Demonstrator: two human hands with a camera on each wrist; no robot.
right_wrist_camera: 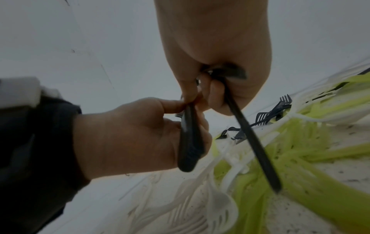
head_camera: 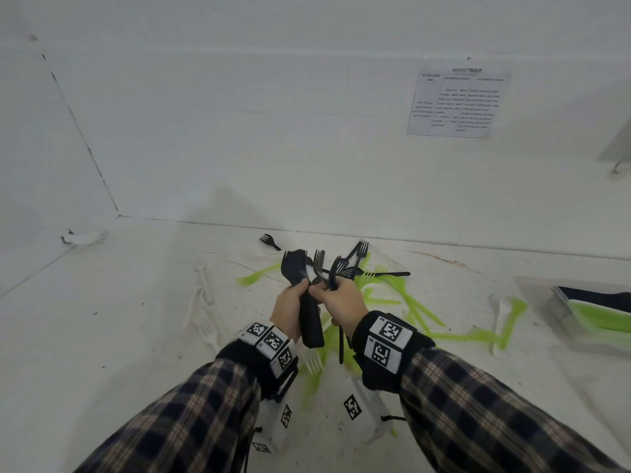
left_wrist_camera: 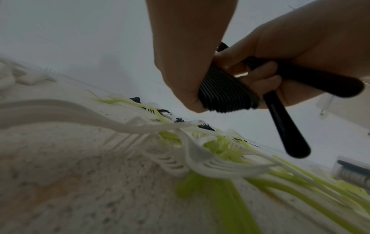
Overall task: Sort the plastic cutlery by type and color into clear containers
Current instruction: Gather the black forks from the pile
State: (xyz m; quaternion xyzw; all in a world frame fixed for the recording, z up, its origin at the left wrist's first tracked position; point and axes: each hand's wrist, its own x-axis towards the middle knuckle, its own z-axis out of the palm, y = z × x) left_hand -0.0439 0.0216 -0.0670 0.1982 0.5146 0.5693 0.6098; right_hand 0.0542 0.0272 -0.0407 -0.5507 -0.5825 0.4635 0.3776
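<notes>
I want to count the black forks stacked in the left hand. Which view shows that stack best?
The left wrist view: the stack of black forks shows its handle ends edge-on as separate ridges in the left hand. The head view shows it whole but merged. The right wrist view shows only a blurred side.

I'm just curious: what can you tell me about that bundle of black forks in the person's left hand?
The bundle of black forks is a tightly nested stack of matte black plastic forks, held above the table, tines up and away, handles toward the wrist. The left hand grips the handles; their stacked ends show as ridges in the left wrist view.
</notes>
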